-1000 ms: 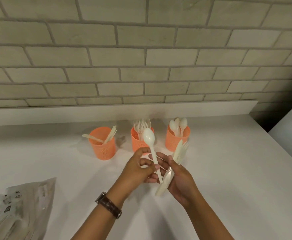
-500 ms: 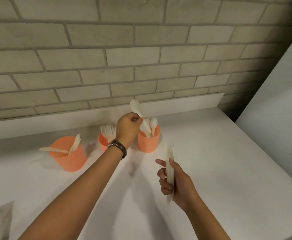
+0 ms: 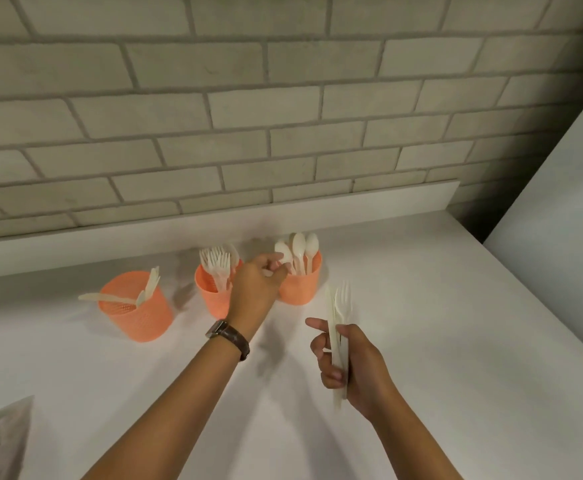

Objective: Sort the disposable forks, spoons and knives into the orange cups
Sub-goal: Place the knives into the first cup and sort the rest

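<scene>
**Left grip (image 3: 255,289) at the spoon cup (image 3: 302,289), right grip (image 3: 356,368) holding cutlery**

Three orange cups stand in a row near the tabletop's (image 3: 439,306) back edge. The knife cup (image 3: 137,313) is on the left, the fork cup (image 3: 210,296) in the middle and the spoon cup on the right. The left grip, with a watch (image 3: 228,337) at the wrist, curls against a spoon (image 3: 284,253) standing in the spoon cup. Whether it grasps or merely touches the spoon cannot be told. Nearer the front edge, the right grip is clenched around a fork (image 3: 343,299) and a knife (image 3: 331,310), holding them upright above the tabletop. A plastic bag (image 3: 1,441) lies at the front left corner.
</scene>
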`<state>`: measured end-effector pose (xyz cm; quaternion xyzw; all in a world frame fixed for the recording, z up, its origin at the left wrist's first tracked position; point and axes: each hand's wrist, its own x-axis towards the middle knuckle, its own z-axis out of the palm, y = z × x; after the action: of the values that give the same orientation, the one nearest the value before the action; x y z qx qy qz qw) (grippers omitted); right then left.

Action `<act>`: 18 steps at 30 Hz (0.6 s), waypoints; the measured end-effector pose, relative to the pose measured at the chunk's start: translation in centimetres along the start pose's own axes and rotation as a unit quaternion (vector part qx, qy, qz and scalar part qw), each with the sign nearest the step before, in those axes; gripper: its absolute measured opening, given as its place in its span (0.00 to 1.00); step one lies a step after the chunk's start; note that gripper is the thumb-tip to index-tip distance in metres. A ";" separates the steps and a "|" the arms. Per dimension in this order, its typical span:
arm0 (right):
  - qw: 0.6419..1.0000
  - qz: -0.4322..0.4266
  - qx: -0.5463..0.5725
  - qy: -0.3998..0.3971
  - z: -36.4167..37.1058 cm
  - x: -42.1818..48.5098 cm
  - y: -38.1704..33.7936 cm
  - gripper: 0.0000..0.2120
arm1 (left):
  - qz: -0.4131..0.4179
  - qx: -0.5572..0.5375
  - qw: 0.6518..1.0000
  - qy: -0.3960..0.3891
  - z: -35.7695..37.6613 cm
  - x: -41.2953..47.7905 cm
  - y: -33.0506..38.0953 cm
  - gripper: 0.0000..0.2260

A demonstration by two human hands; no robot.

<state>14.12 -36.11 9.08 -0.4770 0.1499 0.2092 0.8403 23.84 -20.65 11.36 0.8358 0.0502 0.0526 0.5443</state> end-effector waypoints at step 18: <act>0.983 -0.001 -0.143 -0.111 8.4 1.1 3.2 0.19 | -0.148 -0.151 0.977 -0.004 -9.7 -9.0 -1.7 0.05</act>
<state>13.93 -27.14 10.43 -0.5660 0.0233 0.2793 0.7753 13.55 -12.46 13.38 0.7275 0.1628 -0.0246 0.6661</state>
